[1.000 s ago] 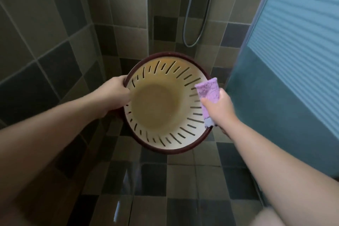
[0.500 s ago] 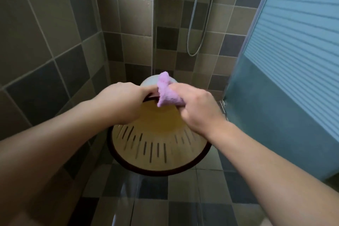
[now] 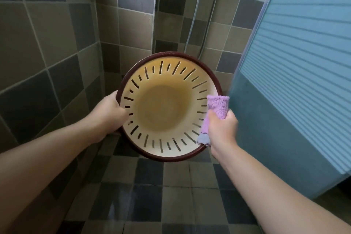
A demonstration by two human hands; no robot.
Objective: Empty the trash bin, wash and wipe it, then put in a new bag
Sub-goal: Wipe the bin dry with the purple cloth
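Observation:
The cream trash bin (image 3: 163, 108) has slotted walls and a dark red rim, and its open mouth faces me so I see its empty inside. My left hand (image 3: 108, 114) grips the rim on the left side and holds the bin up above the floor. My right hand (image 3: 222, 127) grips a folded purple cloth (image 3: 218, 107) against the rim on the right side. Part of the cloth hangs below my fist.
Tiled walls close in on the left and at the back, with a shower hose (image 3: 193, 17) hanging on the back wall. A blue-green ribbed door (image 3: 296, 74) stands at the right. The checkered floor tiles (image 3: 148, 201) below look wet.
Half a second ago the bin's mouth pointed down and my right hand held the cloth at its base. Now the mouth faces me and the cloth is at the right rim.

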